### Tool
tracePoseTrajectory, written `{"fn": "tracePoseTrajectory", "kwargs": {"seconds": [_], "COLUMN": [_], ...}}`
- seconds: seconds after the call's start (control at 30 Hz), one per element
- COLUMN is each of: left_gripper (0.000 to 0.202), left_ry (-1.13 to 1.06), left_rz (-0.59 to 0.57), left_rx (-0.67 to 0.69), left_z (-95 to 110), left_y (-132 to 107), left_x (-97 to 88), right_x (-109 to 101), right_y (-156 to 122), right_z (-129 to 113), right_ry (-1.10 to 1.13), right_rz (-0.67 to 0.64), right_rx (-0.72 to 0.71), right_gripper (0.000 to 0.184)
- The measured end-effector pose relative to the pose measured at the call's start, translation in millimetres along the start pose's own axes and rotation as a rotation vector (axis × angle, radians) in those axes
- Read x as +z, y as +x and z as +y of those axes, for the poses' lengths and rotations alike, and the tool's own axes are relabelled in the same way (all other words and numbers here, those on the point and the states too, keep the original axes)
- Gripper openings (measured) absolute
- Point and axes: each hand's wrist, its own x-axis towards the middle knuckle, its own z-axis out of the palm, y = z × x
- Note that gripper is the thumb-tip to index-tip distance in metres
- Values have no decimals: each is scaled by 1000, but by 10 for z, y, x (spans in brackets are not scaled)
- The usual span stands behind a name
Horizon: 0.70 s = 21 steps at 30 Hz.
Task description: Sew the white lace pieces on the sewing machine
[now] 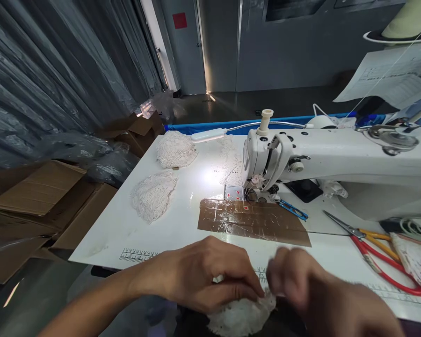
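Observation:
My left hand pinches the edge of a white lace fabric piece between thumb and fingers, low in the view, in front of the table's near edge. Just to its right is my right hand, blurred by motion, its fingers curled together beside the lace's upper edge. Whatever it may hold is too smeared to make out. Beyond my hands stands a white sewing machine with its needle area lit. Two stacks of similar lace pieces, a nearer one and a farther one, lie on the table's left part.
Brown tape covers the tabletop before the machine. Blue thread snips lie beside the needle area. Scissors with red and orange handles lie at right. More lace is behind the needle. Cardboard boxes stand left.

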Motion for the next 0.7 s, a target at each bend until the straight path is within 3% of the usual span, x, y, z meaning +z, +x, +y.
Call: {"fn": "tracePoseTrajectory", "kwargs": {"seconds": [0.07,0.13,0.2,0.27,0.37,0.5,0.6,0.7], "left_gripper": [15,13,15,19,26,33,28,20], "left_ry": [8,33,60,84,157,520,860,852], "left_rz": [38,103,177,237,304,303,292,212], "left_rx": [-24,-67,-130,-211,-338,-498,-392,-180], "left_z": [-13,-89,-224,-406,-705,-1005,-1139,-1256], "left_y": [-5,1,13,19,1,-44,1,148], "left_x": [5,-19,-77,-161,-301,-437,-491,-515], "right_x": [67,146,215,260,275,229,209,221], "right_y": [177,330,436,507,604,722,742,718], "right_z": [105,206,314,437,651,934,1062,1089], "right_ry": [347,557,685,719,575,17,-215,-210], "right_rz": [7,-147,-298,-368,-312,-154,-41,6], "right_rx": [101,204,242,288,402,390,376,431], "right_gripper": [39,56,56,50,42,39,35,33]}}
